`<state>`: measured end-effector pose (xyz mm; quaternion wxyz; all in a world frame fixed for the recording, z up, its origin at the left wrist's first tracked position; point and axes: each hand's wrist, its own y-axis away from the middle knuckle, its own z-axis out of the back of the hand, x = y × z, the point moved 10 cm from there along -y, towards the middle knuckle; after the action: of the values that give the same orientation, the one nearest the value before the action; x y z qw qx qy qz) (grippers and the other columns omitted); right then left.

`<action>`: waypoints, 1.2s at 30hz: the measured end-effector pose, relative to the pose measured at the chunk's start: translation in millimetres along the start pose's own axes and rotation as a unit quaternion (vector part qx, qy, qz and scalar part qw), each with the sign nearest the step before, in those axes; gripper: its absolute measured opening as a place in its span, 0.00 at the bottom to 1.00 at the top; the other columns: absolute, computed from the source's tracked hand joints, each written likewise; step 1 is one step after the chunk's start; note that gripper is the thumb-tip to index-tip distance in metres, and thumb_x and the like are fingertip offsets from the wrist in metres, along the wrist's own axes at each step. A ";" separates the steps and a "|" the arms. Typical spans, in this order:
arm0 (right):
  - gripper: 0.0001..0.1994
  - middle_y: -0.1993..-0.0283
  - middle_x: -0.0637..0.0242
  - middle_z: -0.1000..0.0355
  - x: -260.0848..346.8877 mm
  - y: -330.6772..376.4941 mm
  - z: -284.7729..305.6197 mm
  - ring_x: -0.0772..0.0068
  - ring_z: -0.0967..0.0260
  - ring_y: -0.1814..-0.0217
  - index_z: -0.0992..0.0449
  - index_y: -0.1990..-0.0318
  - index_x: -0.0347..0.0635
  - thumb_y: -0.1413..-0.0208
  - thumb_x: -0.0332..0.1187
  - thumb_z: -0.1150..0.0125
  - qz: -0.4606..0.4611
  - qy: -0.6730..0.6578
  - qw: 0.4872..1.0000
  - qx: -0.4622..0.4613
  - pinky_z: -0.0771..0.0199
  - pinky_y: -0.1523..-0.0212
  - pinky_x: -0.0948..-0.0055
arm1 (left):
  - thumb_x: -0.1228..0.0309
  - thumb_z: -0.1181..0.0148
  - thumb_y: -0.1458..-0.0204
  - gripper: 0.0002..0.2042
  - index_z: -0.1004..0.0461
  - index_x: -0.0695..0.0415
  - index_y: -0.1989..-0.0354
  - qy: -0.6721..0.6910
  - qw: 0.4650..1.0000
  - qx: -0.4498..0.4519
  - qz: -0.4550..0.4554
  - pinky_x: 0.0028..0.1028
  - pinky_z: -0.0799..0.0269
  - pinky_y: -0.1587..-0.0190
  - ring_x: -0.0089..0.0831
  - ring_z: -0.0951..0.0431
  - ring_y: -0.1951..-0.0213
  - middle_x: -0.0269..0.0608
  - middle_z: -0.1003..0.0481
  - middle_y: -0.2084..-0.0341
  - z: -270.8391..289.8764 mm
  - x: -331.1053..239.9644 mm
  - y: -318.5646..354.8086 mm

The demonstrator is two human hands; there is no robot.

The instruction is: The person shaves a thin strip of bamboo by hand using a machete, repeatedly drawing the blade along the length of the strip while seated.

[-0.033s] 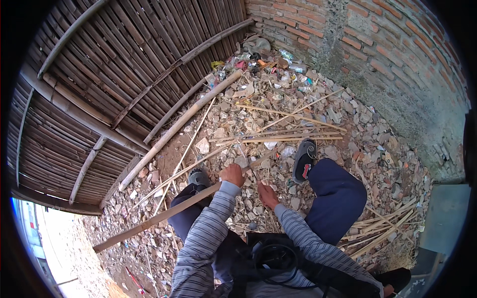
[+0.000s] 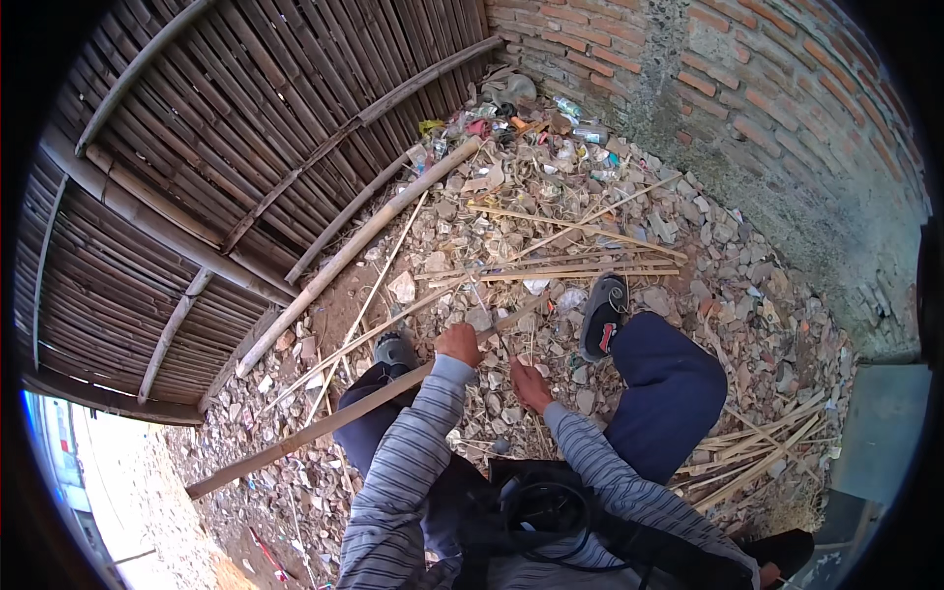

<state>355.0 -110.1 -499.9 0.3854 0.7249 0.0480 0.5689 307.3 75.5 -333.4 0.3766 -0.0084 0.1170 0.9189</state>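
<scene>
My left hand is closed around a long, flat bamboo strip. The strip slants from the lower left, over my left leg, to a far end between my feet. Just right of it, my right hand is closed on the near end of a thin, narrow knife, its handle mostly hidden in my fingers. The knife points up and away and crosses the strip just beyond my left hand; I cannot tell whether they touch.
Split bamboo sticks lie beyond my feet, and another pile lies at right. A bamboo pole runs along the slatted bamboo wall. A brick wall stands at right. Rubble and litter cover the ground.
</scene>
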 end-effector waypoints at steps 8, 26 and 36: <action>0.29 0.86 0.76 0.45 41.2 22.5 6.8 0.81 0.49 0.89 0.35 0.75 0.47 0.30 0.61 0.49 0.071 -0.032 0.997 -0.018 0.48 0.87 0.72 | 0.74 0.28 0.59 0.15 0.18 0.66 0.61 0.058 0.995 0.078 -0.001 0.46 0.20 0.45 0.56 0.17 0.51 0.63 0.19 0.58 -1.6 20.6 -14.6; 0.28 0.83 0.74 0.41 73.8 37.6 -19.4 0.78 0.45 0.83 0.33 0.76 0.43 0.27 0.55 0.51 0.201 0.099 0.975 0.001 0.43 0.79 0.69 | 0.71 0.37 0.47 0.07 0.15 0.55 0.62 -0.073 0.996 -0.039 0.031 0.45 0.18 0.60 0.48 0.15 0.55 0.48 0.17 0.60 67.9 19.8 23.3; 0.32 0.81 0.69 0.38 86.4 45.4 -27.1 0.73 0.41 0.77 0.31 0.77 0.38 0.28 0.57 0.52 0.214 0.121 0.969 0.005 0.38 0.71 0.62 | 0.72 0.35 0.51 0.08 0.17 0.59 0.63 -0.014 1.000 -0.014 -0.011 0.47 0.18 0.59 0.53 0.15 0.59 0.56 0.18 0.61 95.2 14.9 35.9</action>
<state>345.0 -84.3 -402.5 0.2424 0.6463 -0.0594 0.7211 278.6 82.1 -234.8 0.3885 -0.0015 0.0990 0.9161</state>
